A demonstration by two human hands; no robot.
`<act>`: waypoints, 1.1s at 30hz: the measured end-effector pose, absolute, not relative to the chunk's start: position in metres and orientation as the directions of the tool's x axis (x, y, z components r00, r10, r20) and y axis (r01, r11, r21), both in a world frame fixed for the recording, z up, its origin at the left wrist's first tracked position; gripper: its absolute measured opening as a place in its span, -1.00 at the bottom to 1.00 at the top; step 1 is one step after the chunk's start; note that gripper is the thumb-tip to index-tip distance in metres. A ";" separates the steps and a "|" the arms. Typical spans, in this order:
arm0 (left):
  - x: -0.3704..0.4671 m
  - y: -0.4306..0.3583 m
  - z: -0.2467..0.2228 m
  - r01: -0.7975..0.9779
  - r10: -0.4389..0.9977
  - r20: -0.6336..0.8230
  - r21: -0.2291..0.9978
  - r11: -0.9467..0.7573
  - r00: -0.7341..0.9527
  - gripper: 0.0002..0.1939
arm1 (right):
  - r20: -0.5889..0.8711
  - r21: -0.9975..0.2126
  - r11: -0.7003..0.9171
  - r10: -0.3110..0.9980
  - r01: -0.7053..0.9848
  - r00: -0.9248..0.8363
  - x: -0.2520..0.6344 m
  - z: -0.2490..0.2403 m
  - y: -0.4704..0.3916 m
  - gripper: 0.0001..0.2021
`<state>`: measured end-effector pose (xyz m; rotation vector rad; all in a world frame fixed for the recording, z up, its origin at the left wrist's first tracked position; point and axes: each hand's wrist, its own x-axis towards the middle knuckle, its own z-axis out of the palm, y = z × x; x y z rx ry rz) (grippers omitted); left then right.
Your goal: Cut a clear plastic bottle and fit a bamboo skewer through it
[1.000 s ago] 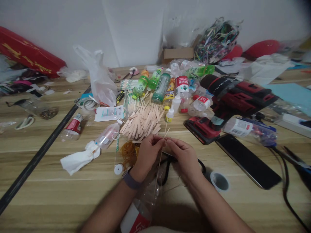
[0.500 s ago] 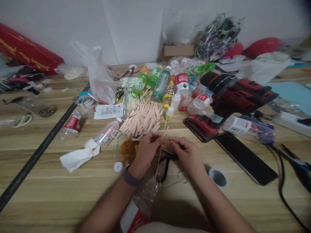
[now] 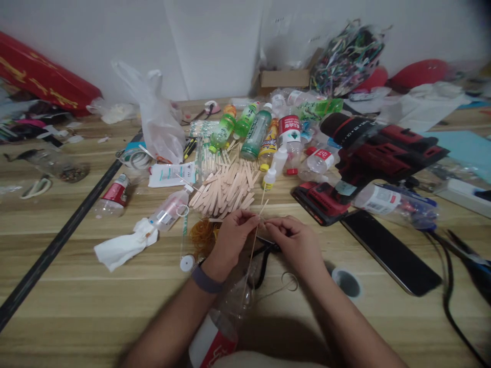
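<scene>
Thin wooden skewers (image 3: 251, 251) cross at the fingertips of my left hand (image 3: 229, 241), which is closed in a pinch on them. My right hand (image 3: 298, 244) is pinched too, its fingertips almost meeting the left ones at the crossing; what lies between them is too small to make out. Below the hands, a clear plastic bottle (image 3: 220, 335) with a red and white label lies close to my body. A black looped handle (image 3: 262, 268) shows between my wrists. Beside my left hand is a heap of brownish rubber bands (image 3: 201, 236).
Ahead lies a pile of flat wooden craft sticks (image 3: 226, 189), with several drink bottles (image 3: 256, 134) behind. To the right are a red and black cordless drill (image 3: 378, 148), a black phone (image 3: 391, 253) and a small round container (image 3: 346, 282). A dark strip (image 3: 65, 232) crosses the left side.
My right fingertips have shifted slightly left, closer to the left ones. The skewers stay in my left hand, and the view has turned very slightly.
</scene>
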<state>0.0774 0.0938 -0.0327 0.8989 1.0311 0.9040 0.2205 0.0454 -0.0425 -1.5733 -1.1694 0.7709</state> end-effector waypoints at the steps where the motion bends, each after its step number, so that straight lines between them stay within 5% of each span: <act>1: 0.077 0.094 -0.033 -0.174 0.919 -0.300 0.921 0.349 0.256 -0.71 | 0.071 -0.946 -0.039 0.944 0.323 0.321 0.220 -0.041 0.045 -0.78; 7: 0.079 0.093 -0.030 -0.187 0.912 -0.294 0.917 0.353 0.285 -0.72 | 0.049 -0.964 -0.041 0.944 0.262 0.327 0.218 -0.045 0.053 -0.82; 18: 0.079 0.092 -0.032 -0.208 0.897 -0.342 0.890 0.405 0.281 -0.73 | -0.042 -0.989 0.031 0.878 -0.144 0.477 0.197 -0.055 0.052 -0.67; 33: 0.076 0.092 -0.030 -0.207 0.909 -0.316 0.903 0.376 0.271 -0.56 | 0.085 -0.996 0.083 0.910 0.021 0.405 0.200 -0.047 0.052 -0.82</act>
